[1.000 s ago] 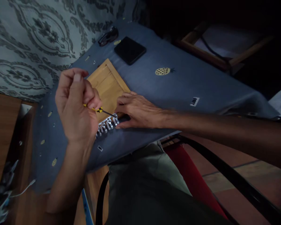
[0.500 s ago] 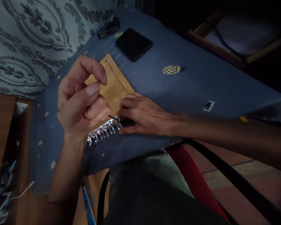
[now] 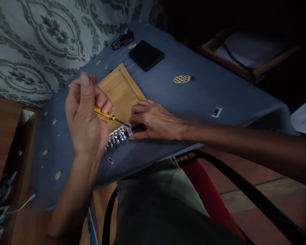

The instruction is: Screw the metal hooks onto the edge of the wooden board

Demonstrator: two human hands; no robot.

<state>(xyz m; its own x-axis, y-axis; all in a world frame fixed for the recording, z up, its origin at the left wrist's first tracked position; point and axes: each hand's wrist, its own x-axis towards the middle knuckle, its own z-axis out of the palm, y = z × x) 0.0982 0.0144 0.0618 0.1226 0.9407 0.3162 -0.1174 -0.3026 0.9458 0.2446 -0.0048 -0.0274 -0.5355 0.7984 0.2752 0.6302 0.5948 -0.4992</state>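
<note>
My left hand (image 3: 86,112) is closed round the yellow handle of a screwdriver (image 3: 105,114), its thumb pointing up. The screwdriver's thin shaft slants down to the right, and its tip meets the end of a metal hook rail (image 3: 115,132). That rail, with several silver hooks, runs along the near edge of a wooden board (image 3: 124,90) with a raised border. At the board's near right corner my right hand (image 3: 155,120) grips with curled fingers, the thumb beside the last hook. Part of the rail's left end is hidden behind my left hand.
A blue cloth with pineapple prints (image 3: 206,92) covers the table. Beyond the board lie a black phone-like slab (image 3: 146,55) and dark glasses (image 3: 122,39). A patterned curtain (image 3: 40,44) hangs at the back left. A wooden frame (image 3: 224,59) stands at the far right.
My left hand has turned at the wrist, thumb swinging upward, and the screwdriver's yellow handle now shows. My right hand stays at the board's corner. The view has shifted slightly.
</note>
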